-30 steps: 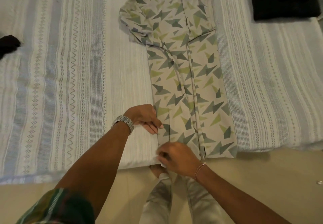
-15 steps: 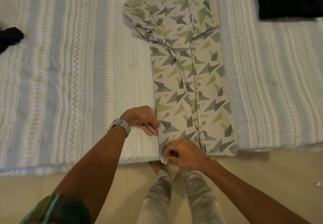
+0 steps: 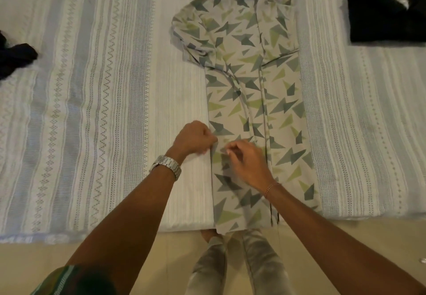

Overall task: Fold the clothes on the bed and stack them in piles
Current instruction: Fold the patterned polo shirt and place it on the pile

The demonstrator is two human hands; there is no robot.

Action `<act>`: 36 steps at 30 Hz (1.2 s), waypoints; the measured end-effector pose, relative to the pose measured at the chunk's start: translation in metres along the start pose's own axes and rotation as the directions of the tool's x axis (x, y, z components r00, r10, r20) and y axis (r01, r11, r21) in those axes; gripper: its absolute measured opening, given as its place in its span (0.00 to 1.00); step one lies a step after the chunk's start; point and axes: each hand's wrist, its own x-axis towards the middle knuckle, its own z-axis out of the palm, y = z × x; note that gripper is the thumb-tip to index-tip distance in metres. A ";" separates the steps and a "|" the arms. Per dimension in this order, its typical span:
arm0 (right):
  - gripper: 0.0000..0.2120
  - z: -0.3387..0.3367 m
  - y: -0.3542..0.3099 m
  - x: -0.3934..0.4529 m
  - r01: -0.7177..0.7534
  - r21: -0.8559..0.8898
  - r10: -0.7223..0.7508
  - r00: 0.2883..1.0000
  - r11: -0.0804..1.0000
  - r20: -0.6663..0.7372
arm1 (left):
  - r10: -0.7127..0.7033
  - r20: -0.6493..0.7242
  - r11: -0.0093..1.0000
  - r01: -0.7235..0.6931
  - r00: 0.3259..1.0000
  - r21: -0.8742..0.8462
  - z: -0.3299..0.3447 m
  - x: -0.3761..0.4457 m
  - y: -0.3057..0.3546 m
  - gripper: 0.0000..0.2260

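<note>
Head view: black garments (image 3: 385,15) and (image 3: 13,58) flank the patterned garment (image 3: 255,82).

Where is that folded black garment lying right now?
In the head view, the folded black garment lies at the bed's far right corner, right of the triangle-patterned garment.

Both hands have moved from the near hem farther up the patterned garment (image 3: 255,101). The right hand (image 3: 247,163), which was pinching the hem at the bed's near edge, now hovers over the lower middle, fingers curled. The left hand (image 3: 194,138) has closed into a fist at the left fold edge.
</note>
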 end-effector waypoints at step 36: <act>0.23 -0.079 -0.026 0.332 -0.291 0.574 0.334 0.942 0.766 0.032 | -0.292 -0.233 0.586 -0.019 0.928 -0.810 -0.167 0.248 0.171 0.13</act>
